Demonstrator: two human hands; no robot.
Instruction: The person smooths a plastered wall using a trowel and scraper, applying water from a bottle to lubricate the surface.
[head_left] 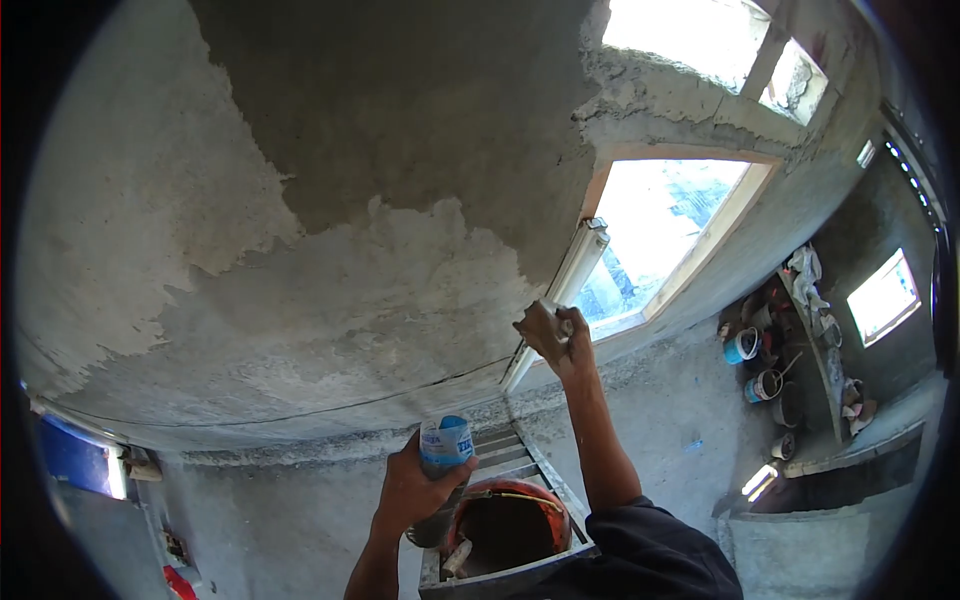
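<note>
My left hand (415, 480) is wrapped round a plastic bottle (446, 447) with a blue-and-white label, held upright just left of the bucket. Raised beside the window frame, my right hand (562, 345) is closed at the grey wall (400, 290). Something pale shows between its fingers, too small to name. Below both hands an orange-red bucket (562, 515) with dark grey contents rests on a ladder-like stand (510, 455). A pale, narrow object (457, 558) lies at the bucket's left rim.
A wood-framed window (690, 240) opens to the right of my right hand. Dark damp plaster (400, 110) covers the upper wall. A thin cable (300, 418) crosses the wall low down. Several buckets (741, 346) stand by a cluttered shelf (815, 345) at the far right.
</note>
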